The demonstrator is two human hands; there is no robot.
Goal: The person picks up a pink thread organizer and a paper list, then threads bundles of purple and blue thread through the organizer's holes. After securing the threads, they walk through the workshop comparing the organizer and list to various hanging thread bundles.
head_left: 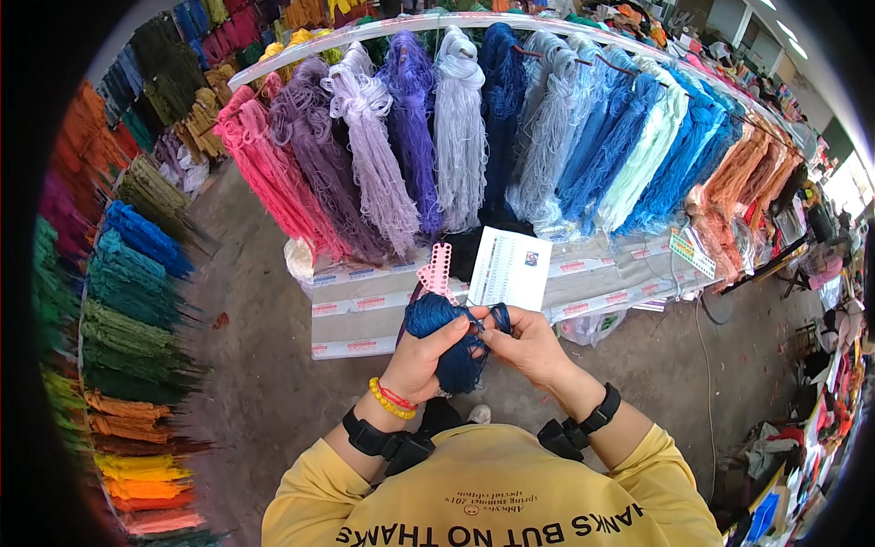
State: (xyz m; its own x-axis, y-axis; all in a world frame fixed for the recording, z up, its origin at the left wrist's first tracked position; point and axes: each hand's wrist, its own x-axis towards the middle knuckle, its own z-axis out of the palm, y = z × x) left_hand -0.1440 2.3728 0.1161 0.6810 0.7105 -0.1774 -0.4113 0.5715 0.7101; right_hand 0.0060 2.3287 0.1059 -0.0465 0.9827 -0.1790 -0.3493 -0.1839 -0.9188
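A dark blue skein of yarn (pixel 430 315) is bunched in my left hand (pixel 416 363), its lower part hanging below my fingers. My right hand (pixel 530 346) is closed in a pinch on a loop of the same blue yarn, close by my left fingertips. Both hands meet in front of my body, at the near edge of the table. Just beyond them lie a pink card with punched holes (pixel 440 266) and a white printed sheet (pixel 510 266). Part of the skein is hidden behind my left fingers.
Behind the grey taped table (pixel 365 317), skeins in pink, purple, grey, blue (pixel 503 118) and brown hang from a rail (pixel 383 29). More coloured skeins (pixel 137 283) hang at the left. A clear plastic bag (pixel 591 326) sits below the table edge. A cord (pixel 706 383) trails down the floor.
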